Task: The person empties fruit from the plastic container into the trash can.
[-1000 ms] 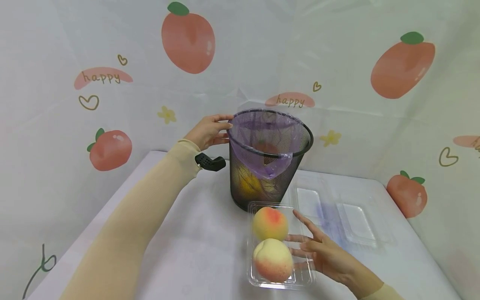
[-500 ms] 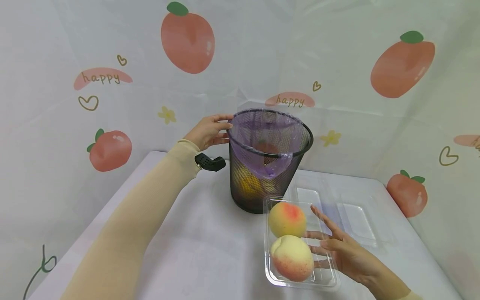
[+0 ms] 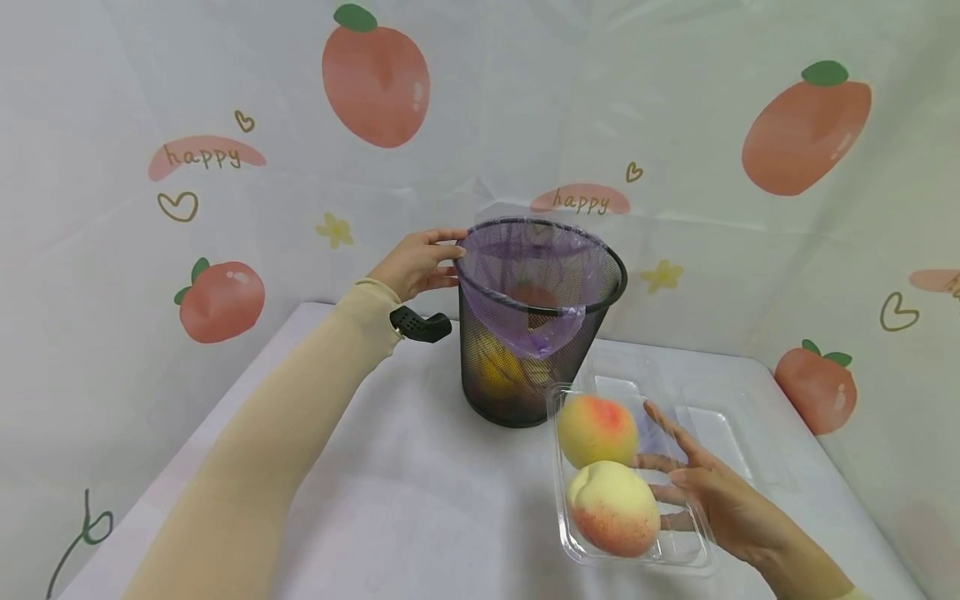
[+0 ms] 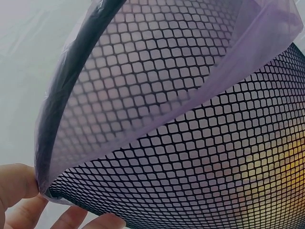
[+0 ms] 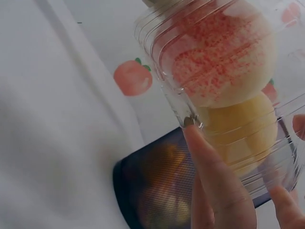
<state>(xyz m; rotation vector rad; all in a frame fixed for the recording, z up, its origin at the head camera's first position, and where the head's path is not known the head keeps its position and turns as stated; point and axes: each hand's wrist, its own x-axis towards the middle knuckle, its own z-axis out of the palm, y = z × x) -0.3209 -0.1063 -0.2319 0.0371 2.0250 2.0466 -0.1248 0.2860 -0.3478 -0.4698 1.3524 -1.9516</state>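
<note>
A black mesh wastebasket (image 3: 592, 354) lined with a purple plastic bag (image 3: 551, 337) stands on the table. My left hand (image 3: 420, 265) grips its rim from the left, fingers at the rim and outer mesh; the left wrist view shows the fingertips (image 4: 107, 222) close up. Through the mesh show a yellow thing (image 3: 498, 371) and a reddish one. On the right, my right hand (image 3: 731, 508) holds a clear plastic tray (image 3: 686, 546) by its right side, fingers seen through the plastic. Two peaches lie in it, a yellow one with a red patch (image 3: 596, 433) and a paler one (image 3: 615, 508).
Clear plastic trays (image 3: 720, 437) lie on the white table (image 3: 405, 500) behind my right hand. A white cloth wall (image 3: 465, 100) with printed fruit stands close behind the wastebasket and along both sides.
My right hand has carried the tray with both peaches to the right, away from the front of the wastebasket, tilting it slightly. My left hand has stayed at the rim.
</note>
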